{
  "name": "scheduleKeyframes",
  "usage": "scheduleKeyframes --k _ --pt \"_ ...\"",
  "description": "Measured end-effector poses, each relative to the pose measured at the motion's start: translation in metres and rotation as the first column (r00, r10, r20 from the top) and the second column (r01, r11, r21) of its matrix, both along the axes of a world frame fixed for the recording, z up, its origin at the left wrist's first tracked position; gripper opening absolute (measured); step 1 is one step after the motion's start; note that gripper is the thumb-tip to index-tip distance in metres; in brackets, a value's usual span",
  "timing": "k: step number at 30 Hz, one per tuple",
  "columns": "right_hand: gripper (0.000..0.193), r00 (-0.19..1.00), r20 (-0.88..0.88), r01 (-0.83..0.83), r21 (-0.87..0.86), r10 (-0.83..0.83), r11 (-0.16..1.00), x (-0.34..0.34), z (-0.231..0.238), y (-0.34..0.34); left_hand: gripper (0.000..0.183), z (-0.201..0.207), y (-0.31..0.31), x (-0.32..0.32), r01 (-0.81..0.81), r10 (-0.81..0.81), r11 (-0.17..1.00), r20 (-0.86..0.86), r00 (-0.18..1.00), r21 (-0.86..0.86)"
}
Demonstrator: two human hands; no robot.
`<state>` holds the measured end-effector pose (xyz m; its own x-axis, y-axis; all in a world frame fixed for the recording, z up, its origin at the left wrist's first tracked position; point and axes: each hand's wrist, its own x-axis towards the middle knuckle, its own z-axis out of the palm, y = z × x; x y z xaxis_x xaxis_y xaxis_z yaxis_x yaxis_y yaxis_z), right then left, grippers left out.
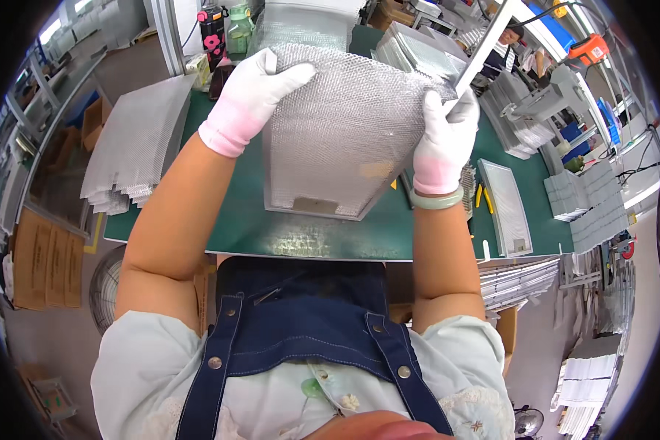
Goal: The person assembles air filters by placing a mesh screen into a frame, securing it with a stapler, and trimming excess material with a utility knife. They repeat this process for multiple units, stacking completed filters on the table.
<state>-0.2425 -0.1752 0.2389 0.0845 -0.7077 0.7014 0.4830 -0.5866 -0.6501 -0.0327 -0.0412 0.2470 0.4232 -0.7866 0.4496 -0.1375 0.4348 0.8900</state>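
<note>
A silvery metal mesh sheet [337, 110] stands in front of me over the green table [235, 236]. A thin metal frame [308, 213] with a small plate runs along its left side and lower edge; how far the mesh sits inside it I cannot tell. My left hand [251, 95], in a white and pink glove, is closed on the upper left edge, thumb on the near face. At the upper right corner, my gloved right hand [446, 139] pinches the mesh, its thumb upright against it. The fingers behind the sheet are hidden.
Mesh sheets are stacked [136, 139] at the left, framed panels [418, 55] at the back. Right of my right hand lie yellow-handled pliers [484, 199] and a narrow framed panel [504, 209]. Bottles [213, 37] stand back left; another person [502, 50] is beyond a metal post.
</note>
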Motion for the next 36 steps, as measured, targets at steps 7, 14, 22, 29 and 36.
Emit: scheduleKeyframes --k 7,14,22,29,36 --pt "0.07 0.824 -0.533 -0.308 -0.137 0.192 0.942 -0.041 0.038 -0.02 0.021 -0.01 -0.001 0.009 -0.032 0.033 0.999 0.06 0.998 -0.014" --pt "0.036 0.695 -0.668 -0.431 -0.089 0.267 0.898 -0.037 0.069 -0.032 0.03 -0.018 -0.004 0.019 -0.039 0.04 0.999 0.082 0.996 -0.013" --pt "0.038 0.522 -0.853 -0.319 -0.171 0.022 0.932 -0.038 0.091 -0.015 0.025 0.022 0.027 -0.019 0.126 -0.127 0.992 0.059 0.99 0.012" --pt "0.042 0.487 -0.807 -0.525 0.035 0.334 0.85 -0.083 0.067 0.007 0.026 -0.005 0.059 -0.061 0.29 -0.271 0.956 -0.239 0.932 0.046" --pt "0.041 0.316 -0.861 -0.379 0.271 0.399 0.885 -0.08 -0.006 -0.016 0.025 -0.101 0.016 -0.057 0.34 -0.269 0.931 -0.382 0.884 0.131"
